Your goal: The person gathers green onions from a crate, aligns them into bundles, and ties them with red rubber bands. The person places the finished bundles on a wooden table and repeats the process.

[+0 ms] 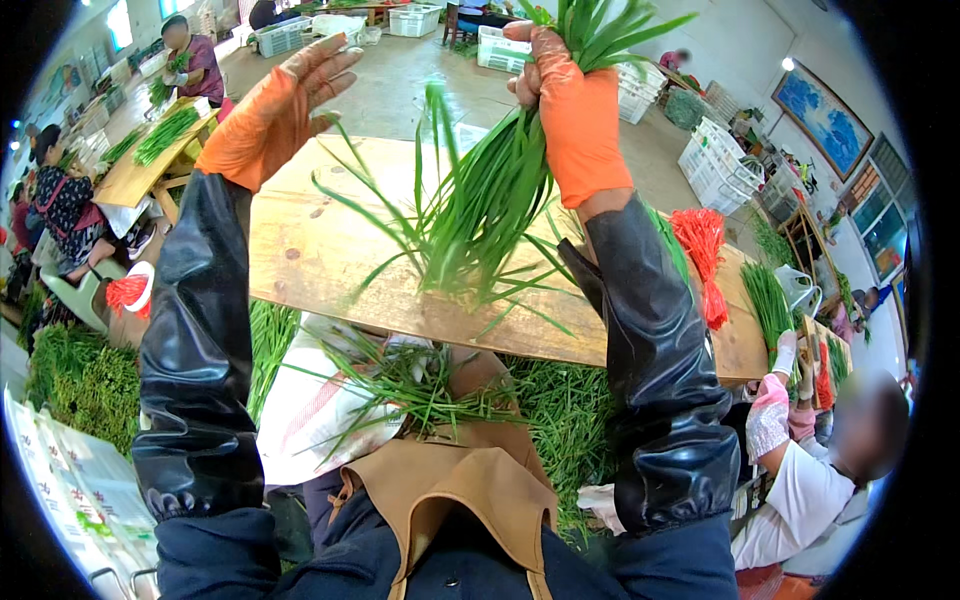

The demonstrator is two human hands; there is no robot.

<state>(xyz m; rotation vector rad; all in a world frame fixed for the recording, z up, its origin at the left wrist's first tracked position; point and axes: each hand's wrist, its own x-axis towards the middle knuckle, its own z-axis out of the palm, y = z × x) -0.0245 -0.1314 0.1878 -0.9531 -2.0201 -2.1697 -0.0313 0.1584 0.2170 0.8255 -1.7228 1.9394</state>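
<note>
My right hand (574,112), in an orange glove with bare fingertips, is closed around a bundle of long green leafy stalks (487,202). The bundle hangs down over the wooden table (300,247), its lower ends blurred near the tabletop, with a few blades splayed out to the sides. Raised at the upper left, my left hand (281,112) wears a similar orange glove; its fingers are apart and it holds nothing. Loose green blades (420,382) lie across my lap, on a brown apron and a white woven sack (322,420).
Red ties (701,262) lie on the table's right part, near a green bundle (766,300) touched by a co-worker's gloved hand (785,352). Cut greens (570,427) are heaped below the table. Red strands hang over a stool (139,289) at left. White crates (720,169) stand beyond.
</note>
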